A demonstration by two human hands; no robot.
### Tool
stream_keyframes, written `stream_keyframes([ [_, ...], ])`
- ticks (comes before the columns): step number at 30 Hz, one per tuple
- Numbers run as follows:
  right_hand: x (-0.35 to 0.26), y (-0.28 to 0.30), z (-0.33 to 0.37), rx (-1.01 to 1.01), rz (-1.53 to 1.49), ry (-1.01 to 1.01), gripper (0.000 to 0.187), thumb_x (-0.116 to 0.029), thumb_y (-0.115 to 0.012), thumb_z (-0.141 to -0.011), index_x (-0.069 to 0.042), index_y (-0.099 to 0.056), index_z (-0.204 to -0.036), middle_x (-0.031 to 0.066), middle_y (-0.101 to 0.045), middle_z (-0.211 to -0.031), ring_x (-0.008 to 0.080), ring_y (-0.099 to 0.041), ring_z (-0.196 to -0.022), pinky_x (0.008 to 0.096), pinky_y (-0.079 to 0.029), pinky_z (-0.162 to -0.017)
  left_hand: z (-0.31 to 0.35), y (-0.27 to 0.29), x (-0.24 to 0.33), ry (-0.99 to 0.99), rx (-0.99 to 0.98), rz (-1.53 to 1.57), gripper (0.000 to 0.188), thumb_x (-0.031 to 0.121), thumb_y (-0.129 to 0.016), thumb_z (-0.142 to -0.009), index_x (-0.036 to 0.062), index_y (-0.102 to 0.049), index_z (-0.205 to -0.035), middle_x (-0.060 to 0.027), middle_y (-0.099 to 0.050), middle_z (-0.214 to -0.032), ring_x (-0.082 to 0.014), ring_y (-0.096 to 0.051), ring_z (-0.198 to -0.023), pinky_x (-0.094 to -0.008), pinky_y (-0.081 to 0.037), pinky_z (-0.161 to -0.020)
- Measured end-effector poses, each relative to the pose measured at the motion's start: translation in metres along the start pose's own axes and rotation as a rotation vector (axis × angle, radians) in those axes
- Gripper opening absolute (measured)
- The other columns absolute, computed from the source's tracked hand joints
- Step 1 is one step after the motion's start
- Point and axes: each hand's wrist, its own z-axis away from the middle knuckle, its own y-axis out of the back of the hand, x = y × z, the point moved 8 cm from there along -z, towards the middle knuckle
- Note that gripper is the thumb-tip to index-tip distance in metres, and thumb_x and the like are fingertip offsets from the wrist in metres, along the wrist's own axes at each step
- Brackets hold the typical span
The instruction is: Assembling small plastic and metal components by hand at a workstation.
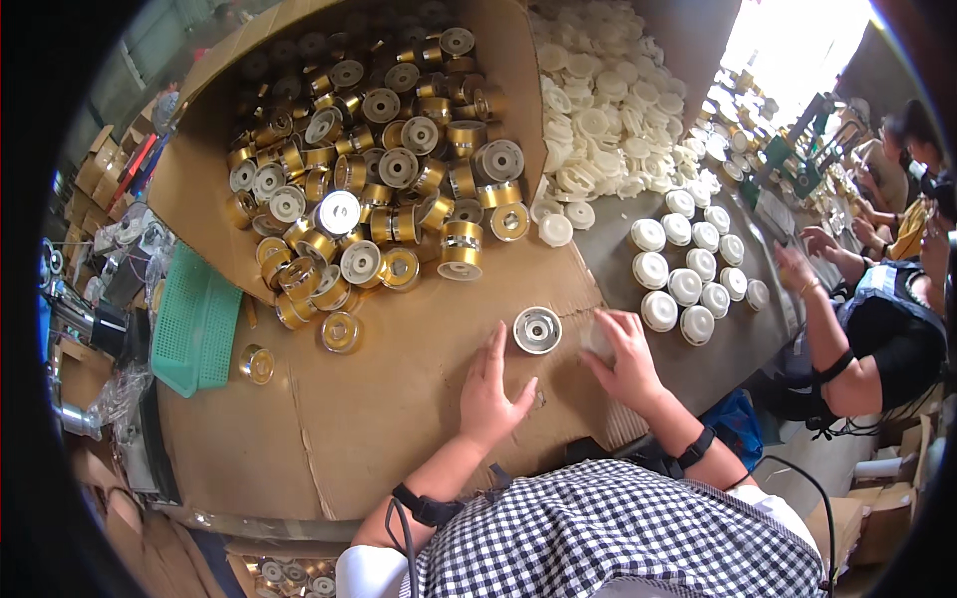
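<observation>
Cardboard box (pixel 194 189) at 11 o'clock from lone silver-faced piece (pixel 537 330): heaped with glossy gold drum shapes (pixel 396 224). Loose pile of matte white discs (pixel 603 120) at 1 o'clock. Green perforated basket (pixel 199 339) at 9. Ridged white rounds (pixel 684 287) grouped at 2, on grey tabletop (pixel 678 371). Lone piece on cardboard sheet (pixel 389 399), silver side up. Left grip (pixel 488 402) at 7: wide, fingers spread, just beside it. Right grip (pixel 630 361) at 4: narrow, holding a pale translucent disc (pixel 596 344).
</observation>
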Motion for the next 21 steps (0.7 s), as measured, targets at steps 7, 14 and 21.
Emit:
stream_keyframes([
  [7, -0.072, -0.010, -0.046, 0.126, 0.021, 0.191, 0.062, -0.022, -0.078, -0.084, -0.006, -0.056, -0.140, 0.0147, -0.058, -0.135, 0.0351, -0.053, -0.126, 0.0510, -0.039, -0.110, 0.000, 0.008, -0.005, 0.041, 0.093, 0.054, 0.081, 0.014, -0.074, -0.088, 0.0030, -0.033, -0.157, -0.0233, -0.052, -0.147, -0.0376, -0.056, -0.132, -0.0455, -0.048, -0.109],
  [14, -0.049, -0.045, -0.025, 0.068, 0.203, 0.217, 0.071, -0.034, -0.079, -0.082, -0.014, -0.055, -0.146, 0.0068, -0.055, -0.145, 0.0311, -0.049, -0.136, 0.0563, -0.024, -0.122, -0.001, 0.011, 0.000, -0.018, 0.122, 0.086, 0.064, 0.017, -0.073, -0.090, 0.0012, -0.049, -0.147, -0.0218, -0.055, -0.144, -0.0410, -0.056, -0.130, -0.0463, -0.049, -0.107],
  [21, -0.015, 0.016, 0.058, 0.194, 0.324, 0.003, 0.072, -0.033, -0.084, -0.075, -0.021, -0.060, -0.141, 0.0089, -0.049, -0.149, 0.0331, -0.040, -0.141, 0.0575, -0.020, -0.122, -0.003, 0.018, 0.001, 0.032, 0.083, 0.138, 0.053, 0.007, -0.070, -0.087, 0.0015, -0.058, -0.138, -0.0182, -0.056, -0.144, -0.0359, -0.057, -0.130, -0.0435, -0.046, -0.111],
])
